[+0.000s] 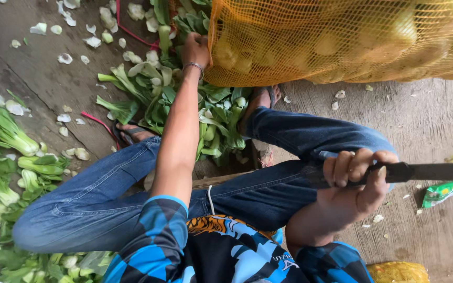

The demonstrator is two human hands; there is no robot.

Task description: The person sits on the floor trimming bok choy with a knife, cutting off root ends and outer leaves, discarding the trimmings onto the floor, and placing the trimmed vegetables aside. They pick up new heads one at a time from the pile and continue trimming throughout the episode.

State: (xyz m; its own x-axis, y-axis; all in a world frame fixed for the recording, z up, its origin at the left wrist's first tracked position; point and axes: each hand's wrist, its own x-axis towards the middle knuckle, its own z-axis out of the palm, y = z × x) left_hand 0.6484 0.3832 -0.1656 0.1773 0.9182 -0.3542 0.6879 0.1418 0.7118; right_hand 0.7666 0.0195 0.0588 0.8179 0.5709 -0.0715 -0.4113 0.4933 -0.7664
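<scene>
My left hand (196, 48) reaches forward into a pile of bok choy (158, 94) lying between my feet, its fingers closed among the leaves beside the edge of an orange mesh sack (342, 36). A thin bracelet circles that wrist. My right hand (357, 175) rests on my right knee, gripping the handle of a dark knife (425, 171) whose blade points to the right. I sit low with both knees bent, in blue jeans and sandals.
The orange mesh sack full of pale round vegetables fills the upper right. More bok choy (6, 157) lies at the left on the concrete floor. Cut stem bits (65, 58) are scattered around. A green wrapper (439, 193) lies at the right.
</scene>
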